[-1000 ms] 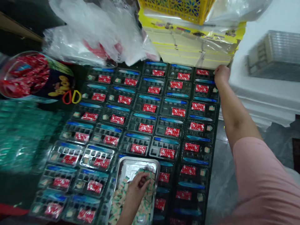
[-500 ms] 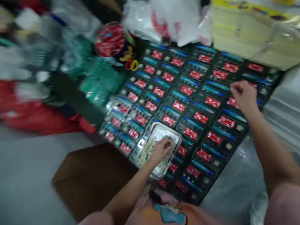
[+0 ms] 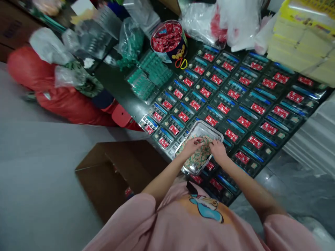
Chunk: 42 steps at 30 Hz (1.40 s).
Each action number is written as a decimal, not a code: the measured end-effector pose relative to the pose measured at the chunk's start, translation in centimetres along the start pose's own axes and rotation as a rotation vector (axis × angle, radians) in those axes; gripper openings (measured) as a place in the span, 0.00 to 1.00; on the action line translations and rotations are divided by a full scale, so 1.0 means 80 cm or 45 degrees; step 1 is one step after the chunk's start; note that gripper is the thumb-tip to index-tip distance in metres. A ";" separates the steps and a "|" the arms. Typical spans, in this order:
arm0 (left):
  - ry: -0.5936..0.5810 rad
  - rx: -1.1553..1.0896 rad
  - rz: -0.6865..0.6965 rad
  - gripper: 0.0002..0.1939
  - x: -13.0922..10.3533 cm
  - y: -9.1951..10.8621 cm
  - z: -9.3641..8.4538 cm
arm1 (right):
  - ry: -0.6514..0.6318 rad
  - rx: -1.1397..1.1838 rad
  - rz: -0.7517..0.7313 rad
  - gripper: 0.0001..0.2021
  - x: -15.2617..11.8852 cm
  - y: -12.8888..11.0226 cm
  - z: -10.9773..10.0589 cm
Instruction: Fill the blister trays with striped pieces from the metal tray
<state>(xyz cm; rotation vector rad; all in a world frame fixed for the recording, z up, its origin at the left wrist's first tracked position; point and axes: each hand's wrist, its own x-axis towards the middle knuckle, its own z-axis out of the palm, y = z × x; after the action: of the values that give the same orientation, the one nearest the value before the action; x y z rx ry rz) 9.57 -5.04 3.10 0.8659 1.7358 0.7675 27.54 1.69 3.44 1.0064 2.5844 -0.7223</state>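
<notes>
Both hands are over a clear, shallow tray (image 3: 201, 126) of small pale and green pieces (image 3: 198, 158). My left hand (image 3: 193, 145) is at the tray's middle with fingers curled together; what they pinch is too small to name. At the tray's right side, my right hand (image 3: 217, 149) has its fingertips down among the pieces, close to my left hand, and its grip is hidden. Around the tray lie rows of clear packs, each with a blue pen-like item (image 3: 236, 126) and a red patterned packet (image 3: 231, 135). Some packs also hold a small pale piece (image 3: 268, 151).
Behind the packs stands a round tub (image 3: 167, 40) of red packets, with red and yellow scissors handles (image 3: 181, 63) beside it. Green bagged items (image 3: 153, 69) lie left of it. Yellow stacks (image 3: 303, 45) stand back right. An open cardboard box (image 3: 104, 174) is below left.
My right hand has moved from over the packs at the right to the tray, beside my left hand. The view has shifted, so the table's things appear farther right.
</notes>
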 end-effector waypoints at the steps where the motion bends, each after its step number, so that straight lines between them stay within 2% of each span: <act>1: 0.009 -0.062 -0.009 0.18 -0.001 -0.005 -0.004 | 0.002 -0.015 0.052 0.14 0.001 -0.004 0.001; 8: -0.002 -0.376 -0.020 0.17 -0.007 -0.021 -0.028 | 0.071 0.028 0.267 0.12 0.008 -0.022 0.011; 12: -0.040 -0.519 -0.024 0.19 -0.002 -0.027 -0.042 | 0.225 0.225 0.442 0.10 0.004 -0.014 0.020; 16: -0.098 -0.593 -0.014 0.18 0.001 -0.031 -0.046 | 0.378 0.342 0.556 0.10 -0.001 -0.007 0.023; 18: -0.126 -0.610 -0.009 0.18 0.000 -0.032 -0.044 | 0.374 0.349 0.568 0.11 0.001 -0.011 0.021; 23: -0.169 -0.564 -0.011 0.15 -0.005 -0.037 -0.037 | 0.220 0.257 0.597 0.10 0.015 -0.042 0.020; 27: -0.172 -0.474 0.013 0.11 0.002 -0.039 -0.032 | 0.292 0.303 0.600 0.09 0.016 -0.059 0.026; 29: -0.189 -0.415 0.038 0.10 0.008 -0.034 -0.031 | 0.379 0.429 0.626 0.08 0.013 -0.058 0.033; 32: -0.238 -0.341 0.088 0.11 0.015 -0.022 -0.027 | 0.586 0.790 0.702 0.05 0.008 -0.053 0.043; 36: -0.306 -0.365 0.110 0.13 0.016 -0.010 -0.019 | 0.828 1.370 0.710 0.13 0.003 -0.060 0.046; 39: -0.298 -0.392 0.096 0.11 0.016 -0.006 -0.017 | 0.870 1.628 0.662 0.16 -0.001 -0.073 0.039; 42: -0.284 -0.425 0.082 0.12 0.017 -0.001 -0.020 | 0.857 1.747 0.611 0.17 -0.004 -0.082 0.030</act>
<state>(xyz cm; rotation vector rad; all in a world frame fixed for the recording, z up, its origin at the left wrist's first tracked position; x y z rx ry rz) 7.71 -4.13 2.81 0.7488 1.3422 0.9343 23.39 -3.95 3.89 2.4094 1.7633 -2.3876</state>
